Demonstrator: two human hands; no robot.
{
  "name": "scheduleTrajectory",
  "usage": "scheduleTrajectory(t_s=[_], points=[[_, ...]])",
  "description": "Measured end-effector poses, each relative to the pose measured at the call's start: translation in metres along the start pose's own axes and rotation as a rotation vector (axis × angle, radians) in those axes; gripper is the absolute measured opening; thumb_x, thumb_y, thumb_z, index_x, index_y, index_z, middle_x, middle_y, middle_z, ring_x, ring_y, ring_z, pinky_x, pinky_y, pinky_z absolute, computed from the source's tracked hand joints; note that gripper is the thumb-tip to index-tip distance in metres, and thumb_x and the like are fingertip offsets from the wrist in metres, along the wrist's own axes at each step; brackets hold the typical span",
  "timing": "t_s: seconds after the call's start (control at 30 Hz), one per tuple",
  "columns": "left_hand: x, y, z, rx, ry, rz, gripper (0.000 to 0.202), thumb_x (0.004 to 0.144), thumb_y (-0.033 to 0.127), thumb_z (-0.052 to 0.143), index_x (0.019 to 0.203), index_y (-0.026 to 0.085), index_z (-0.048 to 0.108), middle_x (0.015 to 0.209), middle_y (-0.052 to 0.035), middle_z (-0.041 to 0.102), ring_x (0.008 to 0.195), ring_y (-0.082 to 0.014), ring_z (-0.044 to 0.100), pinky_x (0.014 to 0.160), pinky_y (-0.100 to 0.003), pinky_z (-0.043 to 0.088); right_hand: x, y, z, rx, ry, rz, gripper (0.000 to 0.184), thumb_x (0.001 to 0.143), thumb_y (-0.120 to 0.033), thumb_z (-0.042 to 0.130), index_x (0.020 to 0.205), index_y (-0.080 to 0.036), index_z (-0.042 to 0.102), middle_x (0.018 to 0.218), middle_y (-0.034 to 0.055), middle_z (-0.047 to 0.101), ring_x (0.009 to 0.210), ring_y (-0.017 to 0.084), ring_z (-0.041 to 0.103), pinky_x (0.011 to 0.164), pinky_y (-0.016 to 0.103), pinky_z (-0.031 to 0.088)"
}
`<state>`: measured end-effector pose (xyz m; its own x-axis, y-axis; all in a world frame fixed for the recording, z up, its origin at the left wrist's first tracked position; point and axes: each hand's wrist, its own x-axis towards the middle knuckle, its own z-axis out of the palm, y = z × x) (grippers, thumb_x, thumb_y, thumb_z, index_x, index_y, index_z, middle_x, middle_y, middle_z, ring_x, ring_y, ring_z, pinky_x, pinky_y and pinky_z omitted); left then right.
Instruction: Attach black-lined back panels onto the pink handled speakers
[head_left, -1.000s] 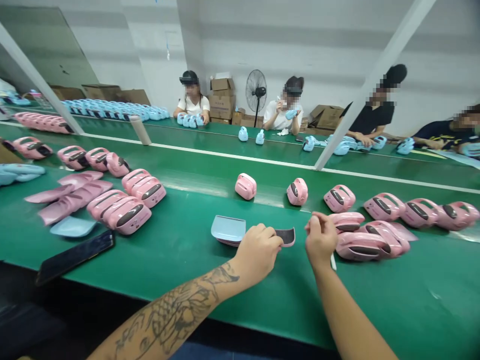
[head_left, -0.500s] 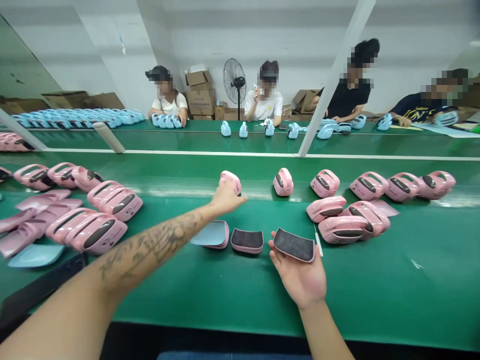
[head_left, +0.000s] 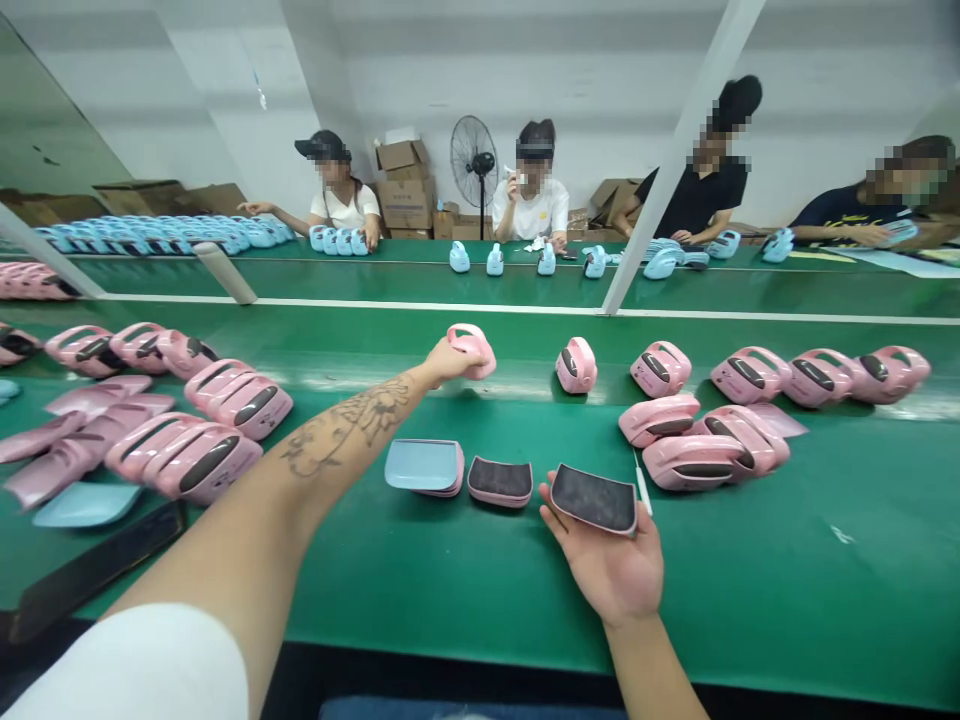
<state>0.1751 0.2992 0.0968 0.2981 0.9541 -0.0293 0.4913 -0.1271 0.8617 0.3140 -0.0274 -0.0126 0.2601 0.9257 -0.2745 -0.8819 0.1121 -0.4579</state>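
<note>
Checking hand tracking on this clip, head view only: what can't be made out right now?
Left hand: covers much of the pink shell, so the grip can't be read.
Right hand: its palm hides the underside of the dark-padded pink piece.
Pale blue cover: hides most of the pink piece beneath it.
Far co-worker's raised hand: what it holds is too small to tell.

Bright, even indoor light; pale glare streaking glossy green assembly-line belt [head_left: 787, 530]; soft shadows; wide-angle bowing toward frame edges.

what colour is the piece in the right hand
The piece is dark grey, pink-rimmed; best in head view.
</note>
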Motion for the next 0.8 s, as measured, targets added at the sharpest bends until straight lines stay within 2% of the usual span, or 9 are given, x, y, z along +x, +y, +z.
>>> scheduleTrajectory(t_s=[0.07,0.13,0.23,0.33,0.43,0.5,0.6,0.7,0.8], points=[[-0.028,0.006,-0.034,-0.079,-0.056,0.097,0.082,0.077,0.024,0.092,0.150,0.018,0.056,0.130,-0.0099,0.074,0.118,-0.0258,0.070,0.105,-0.039,0.056,-0.007,0.002,0.004,-0.026,-0.011,-0.038,0.069,0.092,-0.079,0.052,0.129,-0.026,0.078,0.145,0.0126,0.072,0.138,0.042,0.065,0.134,0.069,0.017],[-0.074,0.006,-0.066,-0.179,-0.072,0.189,0.112,0.069,0.026,0.094,0.165,0.025,0.036,0.132,-0.0076,0.074,0.121,-0.0270,0.069,0.105,-0.038,0.056,-0.017,0.004,0.011,-0.060,-0.046,-0.056,0.062,0.093,-0.073,0.057,0.130,-0.028,0.078,0.147,0.0116,0.071,0.141,0.043,0.062,0.133,0.072,0.018],[-0.166,-0.011,-0.089,-0.615,-0.062,0.364,0.109,0.069,0.039,0.093,0.163,0.024,0.041,0.141,-0.0117,0.069,0.132,-0.0355,0.064,0.106,-0.045,0.056,-0.032,0.014,0.027,-0.138,-0.128,-0.032,0.055,0.092,-0.063,0.065,0.132,-0.027,0.077,0.153,0.0109,0.066,0.150,0.041,0.054,0.133,0.068,0.025],[-0.254,-0.042,-0.076,-1.030,-0.041,0.155,0.075,0.090,0.057,0.070,0.156,0.027,0.052,0.142,-0.0118,0.069,0.129,-0.0376,0.066,0.101,-0.052,0.059,-0.042,0.034,0.043,-0.329,-0.135,-0.052,0.060,0.083,-0.064,0.078,0.131,-0.028,0.075,0.151,0.0124,0.067,0.144,0.042,0.059,0.126,0.068,0.040],[-0.311,-0.078,-0.041,-1.294,-0.140,-0.147,0.067,0.093,0.064,0.063,0.150,0.028,0.058,0.143,-0.0125,0.069,0.130,-0.0431,0.066,0.100,-0.063,0.059,-0.051,0.056,0.055,-0.625,-0.121,-0.133,0.080,0.070,-0.074,0.086,0.134,-0.029,0.070,0.145,0.0140,0.068,0.132,0.042,0.066,0.115,0.063,0.051],[-0.330,-0.097,-0.019,-1.310,-0.164,-0.178,0.064,0.092,0.061,0.068,0.146,0.026,0.061,0.145,-0.0125,0.068,0.135,-0.0422,0.063,0.105,-0.062,0.057,-0.060,0.064,0.059,-0.854,-0.159,-0.147,0.089,0.072,-0.076,0.085,0.144,-0.029,0.062,0.148,0.0139,0.065,0.133,0.039,0.063,0.114,0.058,0.052],[-0.342,-0.111,0.003,-1.210,-0.220,-0.058,0.075,0.088,0.049,0.081,0.154,0.026,0.055,0.146,-0.0136,0.068,0.138,-0.0393,0.061,0.114,-0.056,0.052,-0.076,0.068,0.063,-1.141,-0.220,-0.124,0.094,0.079,-0.073,0.082,0.155,-0.029,0.049,0.151,0.0131,0.062,0.135,0.037,0.061,0.117,0.054,0.048],[-0.345,-0.110,0.008,-1.148,-0.273,0.061,0.099,0.081,0.038,0.089,0.165,0.031,0.037,0.153,-0.0134,0.060,0.142,-0.0393,0.058,0.115,-0.055,0.050,-0.087,0.068,0.063,-1.273,-0.251,-0.133,0.098,0.078,-0.077,0.080,0.157,-0.029,0.046,0.155,0.0124,0.058,0.137,0.038,0.059,0.118,0.053,0.047],[-0.346,-0.104,0.008,-1.111,-0.310,0.116,0.106,0.080,0.033,0.091,0.168,0.033,0.030,0.159,-0.0134,0.054,0.144,-0.0385,0.055,0.113,-0.052,0.051,-0.090,0.070,0.060,-1.351,-0.241,-0.174,0.100,0.075,-0.079,0.081,0.156,-0.030,0.047,0.159,0.0117,0.054,0.141,0.039,0.054,0.120,0.055,0.045]])
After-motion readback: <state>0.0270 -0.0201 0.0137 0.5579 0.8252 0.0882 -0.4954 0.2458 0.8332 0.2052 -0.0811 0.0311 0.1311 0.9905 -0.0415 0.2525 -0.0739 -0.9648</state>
